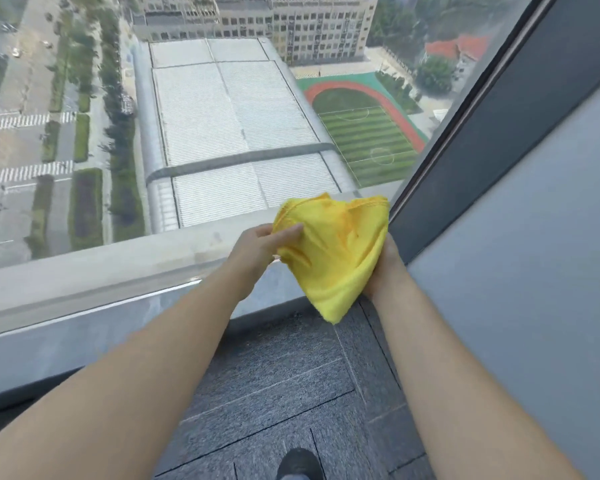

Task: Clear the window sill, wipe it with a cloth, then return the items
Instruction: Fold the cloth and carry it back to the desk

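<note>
A crumpled yellow cloth (336, 254) hangs in the air in front of the window, held between both hands. My left hand (260, 249) pinches its left edge with thumb and fingers. My right hand (387, 268) grips it from the right and below, mostly hidden behind the fabric. The grey window sill (84, 327) runs low along the glass from the left to under the cloth. No items are visible on the part of the sill in view.
A large glass window (222, 116) looks down on roofs and a sports field. A dark window frame (492, 126) and a grey wall (534, 254) stand to the right. Dark carpet tiles (291, 393) cover the floor, with a shoe (298, 462) at the bottom.
</note>
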Demonstrator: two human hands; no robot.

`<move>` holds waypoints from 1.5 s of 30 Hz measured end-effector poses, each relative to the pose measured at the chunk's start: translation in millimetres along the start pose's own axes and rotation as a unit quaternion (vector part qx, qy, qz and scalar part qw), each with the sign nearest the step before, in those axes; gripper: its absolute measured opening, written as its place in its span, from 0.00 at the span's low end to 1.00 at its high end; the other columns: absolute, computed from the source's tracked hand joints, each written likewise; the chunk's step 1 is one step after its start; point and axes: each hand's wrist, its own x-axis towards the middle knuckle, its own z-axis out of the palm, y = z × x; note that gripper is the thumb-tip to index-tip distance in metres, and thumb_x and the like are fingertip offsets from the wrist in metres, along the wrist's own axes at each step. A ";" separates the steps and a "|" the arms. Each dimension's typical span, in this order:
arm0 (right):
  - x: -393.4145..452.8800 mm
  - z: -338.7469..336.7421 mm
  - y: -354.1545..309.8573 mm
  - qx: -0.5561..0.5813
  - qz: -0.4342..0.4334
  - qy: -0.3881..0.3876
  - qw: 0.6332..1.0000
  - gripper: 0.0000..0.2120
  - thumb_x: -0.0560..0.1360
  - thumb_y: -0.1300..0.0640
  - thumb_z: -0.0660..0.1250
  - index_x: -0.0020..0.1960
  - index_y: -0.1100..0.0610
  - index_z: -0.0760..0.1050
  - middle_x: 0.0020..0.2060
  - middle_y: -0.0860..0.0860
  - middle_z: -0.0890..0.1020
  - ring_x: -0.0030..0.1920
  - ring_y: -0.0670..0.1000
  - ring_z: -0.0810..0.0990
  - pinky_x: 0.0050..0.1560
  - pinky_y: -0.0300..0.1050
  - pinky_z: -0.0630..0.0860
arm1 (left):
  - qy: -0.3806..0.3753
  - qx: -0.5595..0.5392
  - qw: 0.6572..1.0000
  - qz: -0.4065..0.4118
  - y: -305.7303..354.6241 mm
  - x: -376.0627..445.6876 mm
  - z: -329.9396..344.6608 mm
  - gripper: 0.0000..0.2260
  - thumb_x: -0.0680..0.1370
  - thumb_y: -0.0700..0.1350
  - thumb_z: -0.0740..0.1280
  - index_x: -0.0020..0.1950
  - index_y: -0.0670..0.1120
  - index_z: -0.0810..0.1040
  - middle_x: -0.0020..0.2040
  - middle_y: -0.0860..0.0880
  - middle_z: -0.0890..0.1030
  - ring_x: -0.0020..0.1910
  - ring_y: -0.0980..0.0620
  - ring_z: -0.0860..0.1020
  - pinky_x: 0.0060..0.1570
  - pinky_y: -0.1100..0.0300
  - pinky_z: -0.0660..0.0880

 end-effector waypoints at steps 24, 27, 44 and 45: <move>-312.7 405.1 -2.2 -0.332 0.053 -0.279 0.899 0.17 0.76 0.73 0.54 0.60 0.61 0.71 0.40 0.55 0.78 0.40 0.54 0.77 0.52 0.54 0.73 | 0.450 -0.115 0.884 0.063 216.6 -479.4 -188.8 0.13 0.72 0.30 0.62 0.36 0.48 0.73 0.37 0.47 0.76 0.34 0.50 0.75 0.32 0.61 0.75; -361.9 446.2 32.5 -0.401 0.039 -0.362 0.841 0.18 0.76 0.72 0.53 0.60 0.61 0.73 0.39 0.53 0.78 0.42 0.55 0.77 0.51 0.52 0.75 | 0.497 -0.137 0.855 0.055 205.9 -558.9 -199.4 0.10 0.72 0.32 0.64 0.35 0.45 0.74 0.31 0.48 0.80 0.31 0.51 0.78 0.33 0.61 0.76; -720.7 469.7 253.1 -0.495 0.074 -0.737 0.454 0.13 0.76 0.65 0.54 0.57 0.57 0.72 0.55 0.54 0.77 0.59 0.58 0.75 0.63 0.56 0.73 | 0.895 -0.175 0.410 0.024 83.0 -942.5 -37.7 0.11 0.77 0.39 0.60 0.37 0.52 0.71 0.37 0.54 0.73 0.37 0.56 0.72 0.36 0.66 0.67; -745.2 461.6 263.1 -0.494 0.083 -0.749 0.434 0.11 0.76 0.65 0.55 0.53 0.56 0.72 0.53 0.53 0.77 0.59 0.58 0.75 0.62 0.56 0.73 | 0.905 -0.179 0.386 0.023 74.0 -962.2 -22.8 0.08 0.77 0.39 0.60 0.40 0.50 0.73 0.38 0.54 0.74 0.39 0.54 0.73 0.36 0.66 0.67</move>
